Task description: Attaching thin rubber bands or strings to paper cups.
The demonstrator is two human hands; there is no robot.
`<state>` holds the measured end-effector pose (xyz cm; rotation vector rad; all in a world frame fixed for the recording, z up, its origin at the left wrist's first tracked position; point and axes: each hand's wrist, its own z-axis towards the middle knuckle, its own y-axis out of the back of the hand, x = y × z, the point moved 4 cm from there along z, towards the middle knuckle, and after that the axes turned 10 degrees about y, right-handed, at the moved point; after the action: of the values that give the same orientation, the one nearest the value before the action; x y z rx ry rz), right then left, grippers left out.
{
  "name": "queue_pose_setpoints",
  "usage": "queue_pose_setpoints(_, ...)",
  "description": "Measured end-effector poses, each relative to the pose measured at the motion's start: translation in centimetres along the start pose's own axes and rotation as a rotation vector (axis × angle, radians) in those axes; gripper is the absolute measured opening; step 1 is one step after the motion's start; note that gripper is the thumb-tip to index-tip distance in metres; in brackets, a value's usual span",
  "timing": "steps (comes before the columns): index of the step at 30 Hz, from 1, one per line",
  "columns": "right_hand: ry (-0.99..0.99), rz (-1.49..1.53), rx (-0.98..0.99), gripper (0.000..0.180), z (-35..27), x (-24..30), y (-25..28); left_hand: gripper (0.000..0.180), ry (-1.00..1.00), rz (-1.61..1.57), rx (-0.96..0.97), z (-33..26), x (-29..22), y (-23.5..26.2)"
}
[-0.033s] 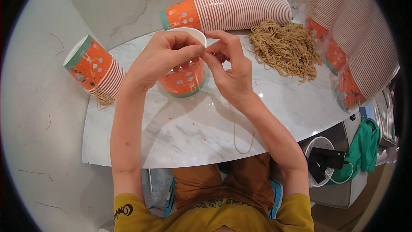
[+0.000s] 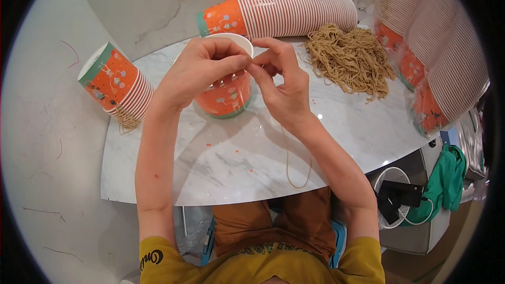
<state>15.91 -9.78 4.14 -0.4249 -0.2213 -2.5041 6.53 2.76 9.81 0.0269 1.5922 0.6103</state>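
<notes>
An orange paper cup (image 2: 223,100) with a green base band and a white rim stands upright in front of me, partly hidden by my hands. At the right side of its rim my left hand (image 2: 202,66) is closed in a pinch, thumb against fingers. My right hand (image 2: 281,76) meets it there, thumb and finger pinched together at the same spot. A thin beige string (image 2: 288,160) hangs from behind my right hand and loops near the table's front edge. Its pinched part is too small to see clearly.
A pile of beige strings (image 2: 350,58) lies at the far right of the marble-look table (image 2: 252,189). A long stack of cups (image 2: 294,14) lies behind. Another cup stack (image 2: 113,76), with strings at its lower end, leans at left. Bagged cup stacks (image 2: 447,68) crowd the right.
</notes>
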Motion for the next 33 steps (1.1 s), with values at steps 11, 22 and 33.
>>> queue_pose_setpoints(11,0.071,-0.28,0.045,0.015,0.1,0.1,0.4,0.016,-0.004,0.025,-0.118,-0.2,-0.4,-0.7)
queue_pose_setpoints(22,-0.119,-0.279,0.086,0.01,-0.8,-0.9,0.7,0.019,-0.056,0.202,-0.286,0.3,0.5,0.0)
queue_pose_setpoints(33,-0.369,-0.134,0.064,0.007,-2.3,-2.7,-0.2,0.018,0.044,0.338,-0.203,1.4,2.5,0.7)
